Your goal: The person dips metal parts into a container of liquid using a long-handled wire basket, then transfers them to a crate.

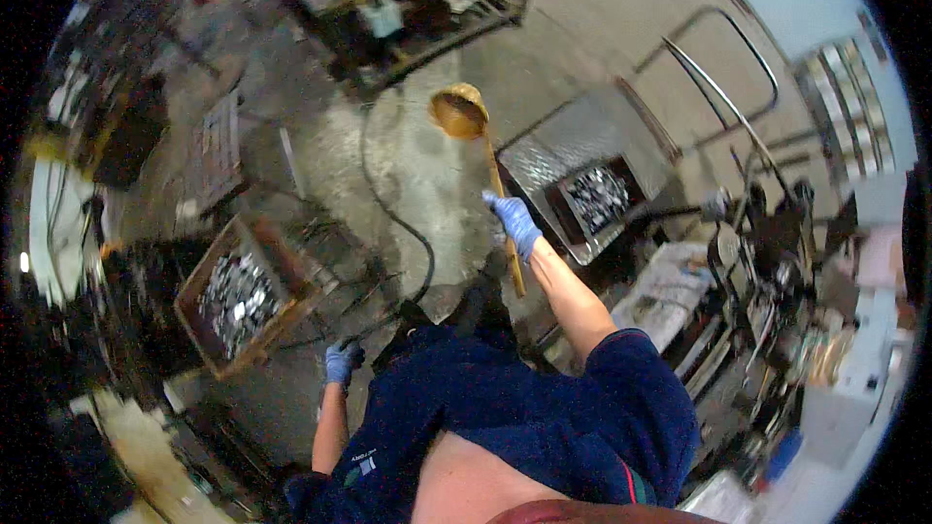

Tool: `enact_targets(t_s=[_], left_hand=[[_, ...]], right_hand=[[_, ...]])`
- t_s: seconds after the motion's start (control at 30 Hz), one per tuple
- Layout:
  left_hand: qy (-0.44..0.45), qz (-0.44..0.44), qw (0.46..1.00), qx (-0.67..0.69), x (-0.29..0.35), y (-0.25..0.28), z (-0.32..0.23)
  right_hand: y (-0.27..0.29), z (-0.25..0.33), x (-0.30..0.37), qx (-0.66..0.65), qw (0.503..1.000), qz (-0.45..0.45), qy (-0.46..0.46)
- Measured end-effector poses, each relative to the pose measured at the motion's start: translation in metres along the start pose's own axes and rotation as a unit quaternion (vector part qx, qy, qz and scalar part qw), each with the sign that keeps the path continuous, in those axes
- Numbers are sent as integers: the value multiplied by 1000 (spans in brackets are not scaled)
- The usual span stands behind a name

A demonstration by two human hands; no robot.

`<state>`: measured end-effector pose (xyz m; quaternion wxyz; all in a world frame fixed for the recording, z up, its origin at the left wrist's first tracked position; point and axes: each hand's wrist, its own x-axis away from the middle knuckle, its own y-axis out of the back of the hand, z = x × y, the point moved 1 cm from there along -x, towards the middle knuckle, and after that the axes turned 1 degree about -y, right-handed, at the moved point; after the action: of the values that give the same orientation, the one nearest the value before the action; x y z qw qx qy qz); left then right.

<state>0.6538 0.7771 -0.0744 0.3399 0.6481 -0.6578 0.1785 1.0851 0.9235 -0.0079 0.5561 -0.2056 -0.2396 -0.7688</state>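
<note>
A long-handled ladle (458,110), its round bowl yellow-brown, is held out ahead of me over the floor. Around its handle my right hand (516,223), in a blue glove, is closed, and the handle's end sticks out below the fist. My left hand (340,365), also gloved in blue, hangs low beside my left hip. Its fingers are curled on something dark, which looks like the end of the black hose (427,254). Blur and shade hide the exact grip. The hose winds across the floor in front of my feet.
A rusty box (216,283) of small metal pieces stands at left. To the right, a metal-topped stand (568,126) bears a tray of similar metal pieces (597,197). A bent tube rail (762,58) rises behind it. A dark framed cart (427,58) stands ahead; machinery (743,252) crowds the right.
</note>
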Motion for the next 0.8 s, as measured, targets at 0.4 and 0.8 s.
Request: enact_targets(t_s=[0.4, 0.8], left_hand=[[146, -252, 865, 408, 140, 136, 241], [87, -425, 863, 259, 216, 120, 183]], right_hand=[[-226, -12, -134, 327, 919, 142, 168], [-391, -62, -148, 461, 832, 240, 192]])
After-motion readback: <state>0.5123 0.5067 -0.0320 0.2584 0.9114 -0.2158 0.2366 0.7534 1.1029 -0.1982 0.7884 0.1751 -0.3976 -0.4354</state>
